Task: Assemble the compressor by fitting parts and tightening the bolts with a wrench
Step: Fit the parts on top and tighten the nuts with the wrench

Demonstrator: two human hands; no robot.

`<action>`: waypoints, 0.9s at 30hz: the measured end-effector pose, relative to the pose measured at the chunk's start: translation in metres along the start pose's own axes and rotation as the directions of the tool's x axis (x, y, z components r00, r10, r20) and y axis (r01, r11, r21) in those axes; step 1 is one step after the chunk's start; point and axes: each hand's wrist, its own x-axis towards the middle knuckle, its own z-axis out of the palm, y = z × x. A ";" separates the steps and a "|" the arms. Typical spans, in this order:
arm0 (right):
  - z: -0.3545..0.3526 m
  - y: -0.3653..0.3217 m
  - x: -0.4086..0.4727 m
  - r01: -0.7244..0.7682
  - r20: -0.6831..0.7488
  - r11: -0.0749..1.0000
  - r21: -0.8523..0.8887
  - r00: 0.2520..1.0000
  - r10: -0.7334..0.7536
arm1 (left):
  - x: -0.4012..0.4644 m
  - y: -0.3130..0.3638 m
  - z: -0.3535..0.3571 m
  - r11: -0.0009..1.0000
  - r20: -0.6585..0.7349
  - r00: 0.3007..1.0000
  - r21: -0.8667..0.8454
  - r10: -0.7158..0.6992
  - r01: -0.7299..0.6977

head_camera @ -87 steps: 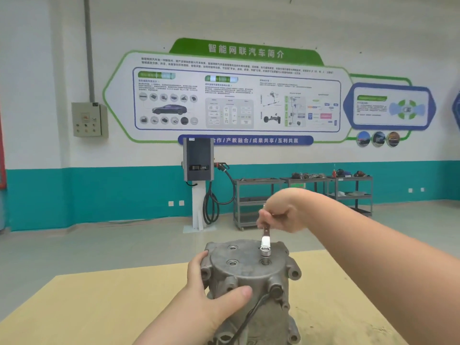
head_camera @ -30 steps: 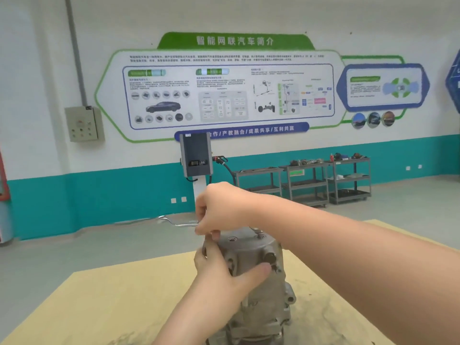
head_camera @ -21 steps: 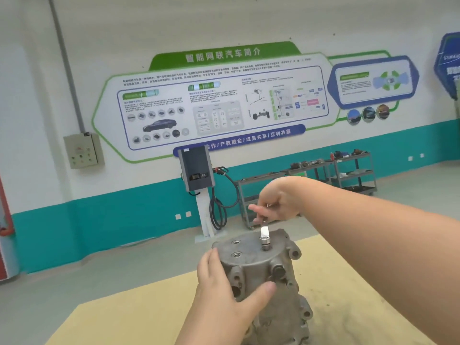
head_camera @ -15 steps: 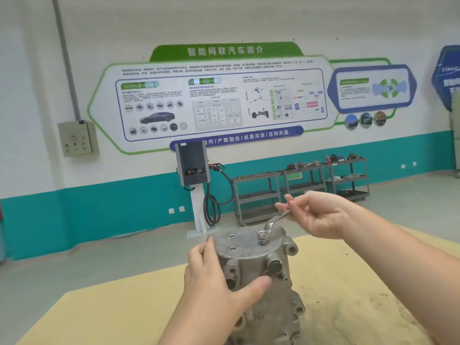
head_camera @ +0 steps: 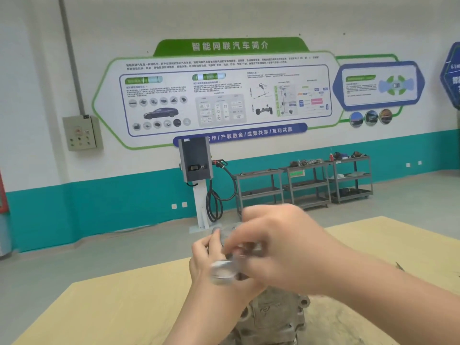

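— What does the head camera show of the compressor?

— The grey compressor (head_camera: 271,317) stands upright on the tan counter (head_camera: 104,310), low in the middle. Both my hands cover its top, so only the lower casing shows.

— Your left hand?

— My left hand (head_camera: 211,265) comes up from below, its fingers (head_camera: 199,247) curled round the upper part of the compressor, gripping it.

— And the right?

— My right hand (head_camera: 281,250) reaches in from the right, over the top, smeared by blur. A blurred bright metal piece, the wrench (head_camera: 222,270), shows in front of my left hand. The right fingers look curled toward it, but I cannot tell whether they grip it.

— Behind you?

— A wall poster (head_camera: 224,93), a charging post (head_camera: 196,168) and grey shelf carts (head_camera: 306,183) along the teal-striped wall.
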 end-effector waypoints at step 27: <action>0.010 0.024 -0.027 0.096 -0.228 0.967 0.238 0.973 -0.041 | 0.003 0.004 0.000 0.981 0.023 1.000 0.194 -0.009 0.004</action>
